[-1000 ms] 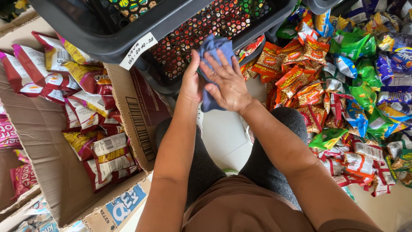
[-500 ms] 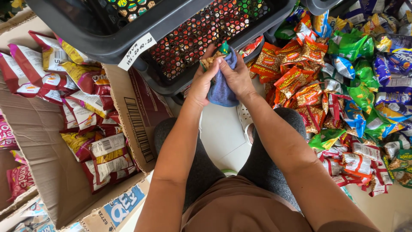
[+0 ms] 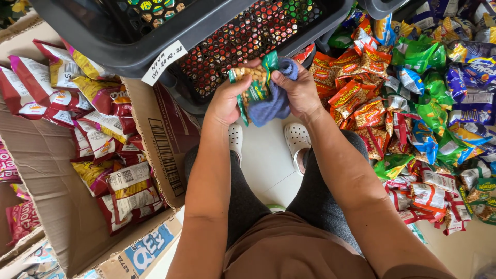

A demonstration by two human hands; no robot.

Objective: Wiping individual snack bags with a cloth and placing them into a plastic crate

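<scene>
Our left hand clamps a green peanut packet; our right hand grips a blue cloth, seemingly against it, beneath the black crate.

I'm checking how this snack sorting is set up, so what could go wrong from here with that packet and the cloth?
The left hand pinches the green nut packet only at its edge, so that grip may slip and drop it toward the white clogs. The right hand presses a blue cloth against it; hard rubbing might split a seam. The loose packet pile beside the right leg could get kicked.
</scene>
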